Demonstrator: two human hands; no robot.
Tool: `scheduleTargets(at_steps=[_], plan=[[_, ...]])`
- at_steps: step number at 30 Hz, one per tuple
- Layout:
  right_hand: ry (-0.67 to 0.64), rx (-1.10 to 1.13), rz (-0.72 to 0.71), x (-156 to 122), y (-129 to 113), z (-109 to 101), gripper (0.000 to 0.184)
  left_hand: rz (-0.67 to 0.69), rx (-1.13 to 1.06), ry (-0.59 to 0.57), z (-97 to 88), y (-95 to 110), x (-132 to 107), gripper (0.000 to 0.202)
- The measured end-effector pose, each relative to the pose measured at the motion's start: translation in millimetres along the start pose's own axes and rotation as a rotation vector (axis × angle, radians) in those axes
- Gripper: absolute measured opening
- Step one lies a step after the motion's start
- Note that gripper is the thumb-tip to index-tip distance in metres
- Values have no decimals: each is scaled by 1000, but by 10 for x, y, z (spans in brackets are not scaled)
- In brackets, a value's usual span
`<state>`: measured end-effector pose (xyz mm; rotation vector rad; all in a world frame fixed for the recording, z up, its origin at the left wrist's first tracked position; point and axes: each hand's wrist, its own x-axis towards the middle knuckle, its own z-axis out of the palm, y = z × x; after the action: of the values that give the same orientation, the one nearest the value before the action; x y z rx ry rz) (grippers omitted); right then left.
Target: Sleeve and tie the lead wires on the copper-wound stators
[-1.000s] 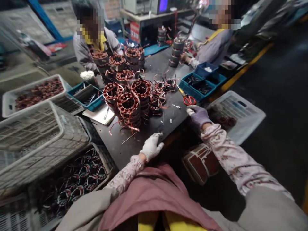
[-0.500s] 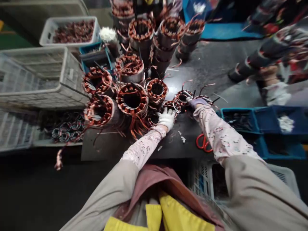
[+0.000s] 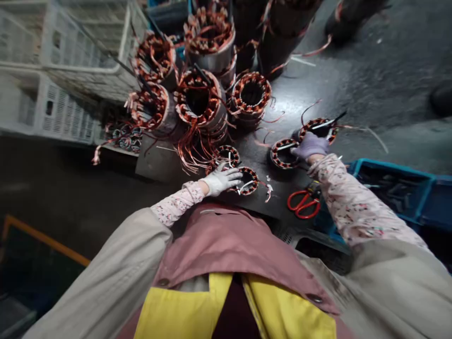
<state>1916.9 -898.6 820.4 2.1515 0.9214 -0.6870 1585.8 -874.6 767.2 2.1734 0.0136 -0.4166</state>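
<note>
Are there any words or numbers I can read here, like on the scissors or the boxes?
None: no word, number or label can be read. The red scissors, blue bins, white crates and the copper-wound rings by the left hand and right hand show no print, and the picture is blurred.

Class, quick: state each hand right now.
Left hand: open, resting on a small copper-wound metal ring.
Right hand: curled at a second copper-wound ring; grip cannot be told.

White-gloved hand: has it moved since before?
Yes. Judged against the red scissors, the left hand has pulled back toward the table's near edge, onto a small coil.
</note>
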Motion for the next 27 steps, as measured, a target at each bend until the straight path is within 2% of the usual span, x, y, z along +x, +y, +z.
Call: scheduleTargets(at_steps=[2,4,7,9,12,16,18,20,23,27], plan=[[-13,-32,-33,-111,-70,63,64,-116,-67,-37,-74,67,-170,69],[-25,-44,-69,-204,-153,107,66,-356,-134,34,-131,147,-169,87],[-27,-51,-131,-297,-242,153,70,-668,-107,73,-129,239,134,110],[-37,-82,-178,-332,-260,184,72,-750,-62,34,-78,281,397,117],[-73,-159,-262,-351,-253,226,65,-793,-20,74,27,328,658,107],[-125,-250,-318,-333,-258,235,51,-817,-54,114,142,331,788,69],[-143,-276,-323,-324,-273,221,51,-836,-89,120,160,300,822,64],[-155,-282,-324,-320,-286,209,50,-834,-128,112,138,261,833,68],[-168,-234,-312,-320,-293,205,45,-783,-164,85,36,206,796,85],[-150,-167,-285,-311,-318,205,44,-757,-180,71,-141,166,646,101]])
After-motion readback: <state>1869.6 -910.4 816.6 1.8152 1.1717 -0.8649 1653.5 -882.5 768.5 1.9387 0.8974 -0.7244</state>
